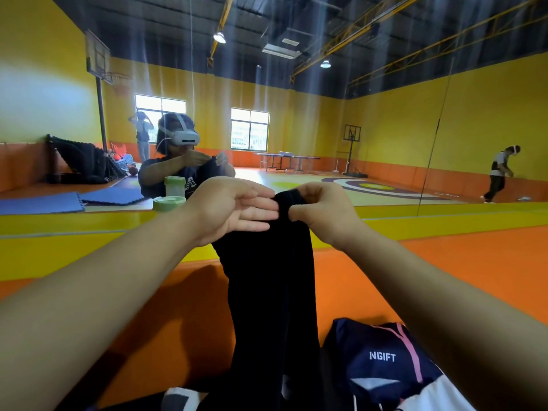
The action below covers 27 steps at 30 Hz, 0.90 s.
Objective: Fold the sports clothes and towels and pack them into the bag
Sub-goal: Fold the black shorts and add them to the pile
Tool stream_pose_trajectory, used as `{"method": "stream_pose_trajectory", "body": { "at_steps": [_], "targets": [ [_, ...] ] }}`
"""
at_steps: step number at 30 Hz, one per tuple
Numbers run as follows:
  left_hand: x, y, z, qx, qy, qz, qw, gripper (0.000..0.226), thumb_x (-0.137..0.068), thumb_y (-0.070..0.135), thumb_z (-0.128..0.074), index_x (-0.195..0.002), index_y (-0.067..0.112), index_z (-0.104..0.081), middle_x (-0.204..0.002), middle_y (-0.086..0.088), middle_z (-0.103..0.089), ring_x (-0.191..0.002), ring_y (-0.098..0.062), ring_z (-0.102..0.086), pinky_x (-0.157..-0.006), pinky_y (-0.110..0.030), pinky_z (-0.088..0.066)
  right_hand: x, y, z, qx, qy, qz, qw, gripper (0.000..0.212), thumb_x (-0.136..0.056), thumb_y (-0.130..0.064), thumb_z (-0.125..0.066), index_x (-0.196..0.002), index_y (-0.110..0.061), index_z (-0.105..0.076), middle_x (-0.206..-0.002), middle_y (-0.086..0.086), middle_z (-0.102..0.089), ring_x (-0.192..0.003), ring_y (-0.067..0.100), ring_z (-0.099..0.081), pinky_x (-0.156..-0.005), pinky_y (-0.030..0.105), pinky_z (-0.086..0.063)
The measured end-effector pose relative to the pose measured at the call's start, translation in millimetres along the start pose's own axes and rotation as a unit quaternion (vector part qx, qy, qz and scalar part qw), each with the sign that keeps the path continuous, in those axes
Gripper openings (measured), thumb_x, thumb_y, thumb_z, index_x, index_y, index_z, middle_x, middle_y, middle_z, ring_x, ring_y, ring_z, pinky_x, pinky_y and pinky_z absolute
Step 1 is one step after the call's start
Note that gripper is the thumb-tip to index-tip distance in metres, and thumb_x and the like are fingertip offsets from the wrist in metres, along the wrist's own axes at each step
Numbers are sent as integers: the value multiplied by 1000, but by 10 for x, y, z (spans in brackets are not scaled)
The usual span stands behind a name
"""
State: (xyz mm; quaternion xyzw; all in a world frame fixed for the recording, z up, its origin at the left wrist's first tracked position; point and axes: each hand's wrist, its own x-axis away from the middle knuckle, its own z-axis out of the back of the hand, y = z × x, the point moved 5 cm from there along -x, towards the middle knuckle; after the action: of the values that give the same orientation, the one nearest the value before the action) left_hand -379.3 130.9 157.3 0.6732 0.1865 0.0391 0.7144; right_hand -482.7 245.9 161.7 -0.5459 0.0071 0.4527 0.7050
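A long black garment point(272, 292) hangs straight down from chest height in front of me. My right hand point(323, 215) pinches its top edge between thumb and fingers. My left hand point(234, 209) lies flat against the top of the cloth, fingers stretched out and together, touching it beside the right hand. At the lower right sits a navy bag point(382, 357) with a pink stripe and white lettering. A white and dark piece of cloth point(178, 398) shows at the bottom edge, partly hidden by the garment.
A mirror wall ahead reflects me in a headset. A green lidded cup point(169, 201) stands at the mirror's foot. Orange and yellow padded floor point(444, 262) spreads around. Blue mats point(41, 203), a ping-pong table and other people appear in the reflection.
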Motion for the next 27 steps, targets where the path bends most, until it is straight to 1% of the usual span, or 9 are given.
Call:
{"method": "stream_pose_trajectory", "body": {
  "at_steps": [4,7,10,13,17,20,22,25,27],
  "targets": [
    [55,34,232,-194,115,-108,968,18,-90,26,-60,-107,20,-61,-109,-5,-64,-101,-22,-61,-84,-35,-47,22,18,90,-56,4,-2,998,31,-73,14,-54,-79,-13,-68,-72,4,-67,-65,17,-60,-65,31,-48],
    [129,-31,399,-383,123,-126,907,58,-56,61,-71,-107,48,-48,-120,5,-48,-114,-13,-45,-92,-34,-39,60,-45,141,-145,-16,15,989,37,-75,21,-47,-86,-11,-62,-67,2,-66,-58,18,-57,-56,26,-47],
    [200,-148,400,-349,17,-46,936,79,-45,62,-79,-113,58,-39,-127,7,-46,-120,-13,-47,-96,-34,-43,72,-136,222,-201,-13,35,979,42,-75,23,-45,-89,-13,-61,-70,4,-65,-57,18,-56,-52,23,-46],
    [223,-178,335,-291,-39,-35,955,67,-68,22,-85,-122,34,-48,-112,0,-62,-97,-17,-67,-74,-34,-58,112,-226,335,-232,-9,53,971,47,-74,21,-45,-91,-21,-60,-75,7,-62,-58,18,-52,-51,22,-42],
    [249,-44,248,-297,-11,-83,951,29,-78,7,-74,-103,16,-63,-98,-13,-68,-82,-27,-70,-64,-43,-60,276,-283,472,-158,-10,91,983,58,-79,22,-41,-89,-29,-67,-79,1,-62,-70,20,-52,-60,29,-45],
    [235,127,213,-315,27,-144,938,32,-70,19,-82,-98,21,-67,-93,-8,-70,-85,-26,-69,-75,-45,-58,459,-326,585,-61,22,101,993,52,-80,22,-40,-83,-21,-68,-77,-8,-63,-70,12,-55,-64,26,-46],
    [225,237,104,-310,37,-192,930,36,-65,23,-85,-97,24,-68,-92,-2,-71,-81,-12,-68,-80,-35,-56,593,-339,681,-21,49,76,996,47,-82,21,-39,-84,-17,-66,-75,-6,-64,-62,4,-56,-60,18,-47],
    [195,358,-130,-286,30,-241,927,33,-70,12,-82,-96,22,-64,-84,3,-64,-63,7,-58,-62,-9,-50,790,-348,886,10,84,48,995,38,-84,13,-50,-88,-21,-66,-81,-2,-63,-65,3,-57,-63,18,-49],
    [152,389,-264,-249,21,-239,938,37,-69,12,-82,-96,27,-62,-83,7,-63,-63,9,-59,-61,-9,-51,929,-347,1025,36,83,27,996,25,-82,0,-68,-91,-24,-65,-86,-2,-64,-71,4,-60,-66,19,-50]
  ]
}}
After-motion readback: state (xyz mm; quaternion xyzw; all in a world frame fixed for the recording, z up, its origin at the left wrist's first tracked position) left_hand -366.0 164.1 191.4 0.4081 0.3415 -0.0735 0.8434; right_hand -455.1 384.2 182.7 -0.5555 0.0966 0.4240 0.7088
